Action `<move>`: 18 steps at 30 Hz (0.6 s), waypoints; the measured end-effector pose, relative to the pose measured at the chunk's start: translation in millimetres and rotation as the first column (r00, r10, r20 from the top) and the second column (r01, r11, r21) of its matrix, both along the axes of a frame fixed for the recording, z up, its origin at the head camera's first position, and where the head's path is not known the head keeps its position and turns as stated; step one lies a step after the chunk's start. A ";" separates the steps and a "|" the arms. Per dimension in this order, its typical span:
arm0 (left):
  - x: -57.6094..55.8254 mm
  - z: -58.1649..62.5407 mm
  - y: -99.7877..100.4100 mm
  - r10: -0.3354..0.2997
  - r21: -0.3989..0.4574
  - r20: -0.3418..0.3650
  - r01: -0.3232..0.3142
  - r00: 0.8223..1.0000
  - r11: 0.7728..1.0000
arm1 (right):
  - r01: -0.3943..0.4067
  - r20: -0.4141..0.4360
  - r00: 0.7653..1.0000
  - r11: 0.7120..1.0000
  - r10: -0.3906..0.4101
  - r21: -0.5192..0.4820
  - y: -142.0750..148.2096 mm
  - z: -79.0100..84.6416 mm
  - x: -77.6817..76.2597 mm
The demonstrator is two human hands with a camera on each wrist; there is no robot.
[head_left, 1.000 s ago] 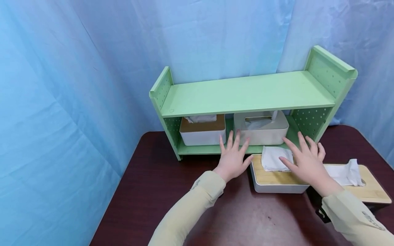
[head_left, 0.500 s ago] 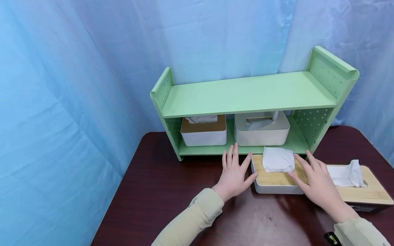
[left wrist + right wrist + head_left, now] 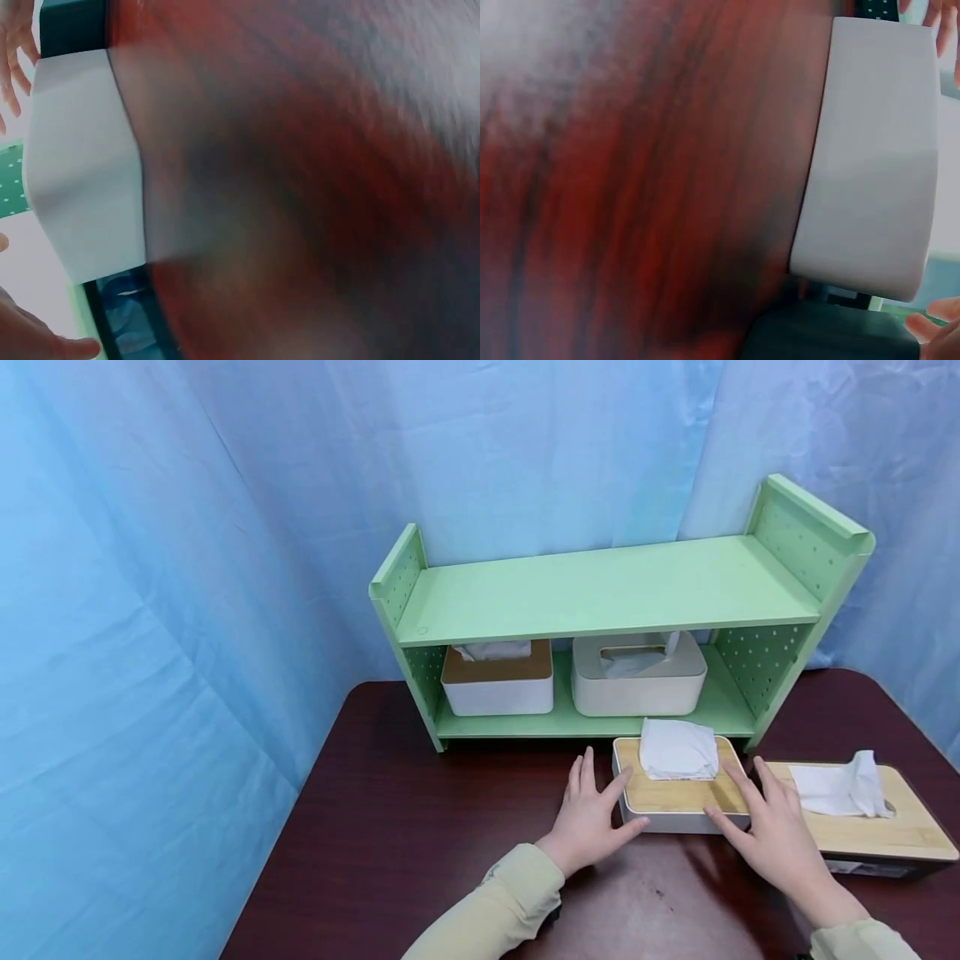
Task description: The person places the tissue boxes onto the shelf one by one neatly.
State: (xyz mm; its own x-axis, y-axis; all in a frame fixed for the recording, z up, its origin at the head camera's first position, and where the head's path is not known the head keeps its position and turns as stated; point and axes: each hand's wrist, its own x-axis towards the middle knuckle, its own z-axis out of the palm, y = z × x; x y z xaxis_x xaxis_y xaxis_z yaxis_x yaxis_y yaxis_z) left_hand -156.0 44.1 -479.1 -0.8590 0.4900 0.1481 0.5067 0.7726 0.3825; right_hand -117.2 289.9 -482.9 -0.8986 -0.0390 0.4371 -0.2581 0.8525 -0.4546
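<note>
A tissue box [image 3: 667, 796] with a pale wooden lid and light sides stands on the table before the shelf, a folded white tissue [image 3: 678, 750] on its top. My left hand [image 3: 588, 818] is at its left end, fingers spread and thumb toward the front. At the right end is my right hand [image 3: 776, 839], with index finger and thumb extended toward the lid. In the left wrist view the box's light side [image 3: 90, 165] shows above the left fingers [image 3: 45, 341]. Contact between hands and box cannot be made out clearly. Neither hand grips anything.
A green two-level shelf [image 3: 600, 589] stands behind. Its lower level holds a brown-lidded white tissue box [image 3: 498, 697] and a light grey one [image 3: 637, 693]. Close on the right is a dark tissue box with a wooden lid [image 3: 855, 835]. Dark wooden table [image 3: 375, 827]; blue curtains behind.
Both hands have drawn back from near the shelf's front and come down to the two ends of the front tissue box. The boxes look unmoved.
</note>
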 end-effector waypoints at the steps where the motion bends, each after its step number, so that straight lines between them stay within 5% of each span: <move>1: 0.0 -2.1 2.0 0.002 0.001 0.023 -0.002 1.000 1.000 | 0.000 -0.009 1.000 1.000 0.000 0.000 0.2 -2.2 -0.2; 7: -0.3 -10.4 10.5 0.018 -0.011 0.105 -0.017 0.994 1.000 | 0.002 -0.035 0.999 1.000 -0.002 0.002 0.7 -10.6 -2.2; 18: -4.2 -11.4 8.4 0.037 -0.026 0.098 -0.034 0.994 0.999 | 0.013 0.017 1.000 0.997 -0.014 0.070 -4.9 -12.4 -2.5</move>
